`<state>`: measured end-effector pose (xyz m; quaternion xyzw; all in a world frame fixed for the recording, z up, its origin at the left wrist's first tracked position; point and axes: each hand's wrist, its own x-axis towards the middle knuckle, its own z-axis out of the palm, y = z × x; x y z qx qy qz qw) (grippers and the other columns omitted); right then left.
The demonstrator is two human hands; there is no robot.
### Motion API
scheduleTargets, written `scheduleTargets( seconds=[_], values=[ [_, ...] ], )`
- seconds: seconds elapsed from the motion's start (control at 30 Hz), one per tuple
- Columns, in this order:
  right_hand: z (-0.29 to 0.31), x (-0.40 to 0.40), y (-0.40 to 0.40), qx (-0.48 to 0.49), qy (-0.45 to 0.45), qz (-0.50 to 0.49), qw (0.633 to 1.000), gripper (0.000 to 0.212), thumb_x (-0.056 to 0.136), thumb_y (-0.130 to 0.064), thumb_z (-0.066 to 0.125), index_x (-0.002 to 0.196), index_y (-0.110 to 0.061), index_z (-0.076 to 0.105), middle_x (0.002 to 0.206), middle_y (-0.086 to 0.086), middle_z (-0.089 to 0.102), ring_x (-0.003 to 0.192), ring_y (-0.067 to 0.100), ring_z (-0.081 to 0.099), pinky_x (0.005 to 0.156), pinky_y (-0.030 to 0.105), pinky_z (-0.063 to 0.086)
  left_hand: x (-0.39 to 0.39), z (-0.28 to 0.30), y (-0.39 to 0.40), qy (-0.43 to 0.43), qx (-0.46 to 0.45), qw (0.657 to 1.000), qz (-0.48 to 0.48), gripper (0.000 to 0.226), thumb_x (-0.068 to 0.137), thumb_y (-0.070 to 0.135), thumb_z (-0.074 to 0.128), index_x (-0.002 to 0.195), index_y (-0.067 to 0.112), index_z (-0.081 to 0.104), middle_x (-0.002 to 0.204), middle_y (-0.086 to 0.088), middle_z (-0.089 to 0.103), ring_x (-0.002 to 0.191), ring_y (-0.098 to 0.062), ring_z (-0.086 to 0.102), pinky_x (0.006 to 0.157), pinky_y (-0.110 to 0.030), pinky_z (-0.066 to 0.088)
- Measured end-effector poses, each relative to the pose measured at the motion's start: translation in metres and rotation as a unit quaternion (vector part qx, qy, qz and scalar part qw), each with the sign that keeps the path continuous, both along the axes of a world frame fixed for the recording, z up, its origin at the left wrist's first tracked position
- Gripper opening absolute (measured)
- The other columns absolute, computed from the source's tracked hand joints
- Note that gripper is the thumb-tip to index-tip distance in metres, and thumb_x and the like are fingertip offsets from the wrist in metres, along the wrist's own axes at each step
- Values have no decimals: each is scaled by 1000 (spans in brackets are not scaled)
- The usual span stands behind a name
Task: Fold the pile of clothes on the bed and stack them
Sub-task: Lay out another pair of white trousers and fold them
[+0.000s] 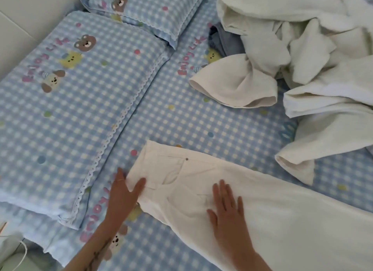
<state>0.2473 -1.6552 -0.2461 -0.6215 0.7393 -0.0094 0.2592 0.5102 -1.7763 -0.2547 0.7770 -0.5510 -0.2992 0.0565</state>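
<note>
left fingers (139, 184) pinch trousers (262, 200) waistband; right fingers (222, 192) spread flat on them

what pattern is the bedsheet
Blue and white gingham bedsheet with coloured dots and cartoon animals; head view.

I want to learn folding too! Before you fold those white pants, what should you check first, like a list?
1. White pants lying flat on the bed: ok, mostly smooth.
2. Waistband end held: ok, left hand pinches the corner, thumb on top.
3. Right hand pressing the cloth flat: ok, fingers straight on the pants.
4. Leg ends lined up: cannot tell, they run out of the picture.
5. Room to fold: ok, bare sheet lies between the pants and the pile of white clothes.
6. Stack begun: cannot tell, none shows.
</note>
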Motion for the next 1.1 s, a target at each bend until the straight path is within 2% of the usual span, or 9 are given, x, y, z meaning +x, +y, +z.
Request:
scheduleTargets(
  seconds=[0.07,0.2,0.43,0.5,0.57,0.63,0.9,1.0,1.1],
  values=[
    [13,35,-10,5,-58,38,998,58,94,-43,29,142,-12,42,150,11,34,140,26,26,111,40,23,-2,3,1,51,14,997,51,85,75,43,75,139,2,36,133,-18,50,121,-34,50,101,-48,41],
    [-3,70,-15,110,-84,79,987,62,100,-43,24,151,-28,-8,151,2,-32,145,21,-18,116,46,-3,-5,3,6,174,61,961,206,85,69,23,83,138,3,38,137,-13,49,121,-31,51,102,-46,43],
    [43,88,-28,66,-296,-8,953,84,94,-35,45,144,-24,-22,149,-15,-27,143,1,-16,115,17,-3,-24,49,8,301,56,910,280,35,72,10,78,103,7,63,102,-13,71,87,-29,69,78,-42,56],
    [71,104,-34,14,-358,-45,933,92,86,-39,50,144,-23,-20,154,-12,-19,143,1,-13,116,16,3,-46,75,18,316,24,920,231,33,69,16,81,97,13,65,89,-6,74,77,-22,72,64,-32,56],
    [92,106,-30,-32,-431,-170,886,78,85,-42,50,151,-16,17,156,4,23,141,12,27,110,24,31,-72,100,34,368,14,915,166,40,65,21,83,99,19,63,83,-1,75,74,-16,72,58,-27,54],
    [97,94,-31,-79,-353,-304,881,43,85,-35,62,128,-28,57,112,-1,67,96,6,64,75,17,51,-95,117,55,438,15,895,77,43,66,29,77,105,23,61,89,2,75,84,-12,70,66,-23,54],
    [87,9,4,-127,-488,-592,629,36,82,1,66,114,-15,64,111,2,70,105,18,65,90,38,51,-134,63,146,281,-40,946,-159,83,77,33,54,149,29,13,153,25,-1,143,-7,15,113,-22,22],
    [88,-19,29,-144,-539,-641,527,36,80,6,63,114,-4,64,110,10,70,103,26,67,86,41,55,-157,41,156,206,-126,958,-156,71,87,56,46,147,35,14,154,14,15,142,1,13,109,-14,19],
    [88,-58,69,-190,-508,-685,487,31,81,9,58,104,-10,65,108,4,69,87,8,70,70,23,58,-178,29,164,170,-125,962,-175,64,88,11,53,144,32,31,144,-15,35,136,-14,34,108,-5,16]
  ],
)
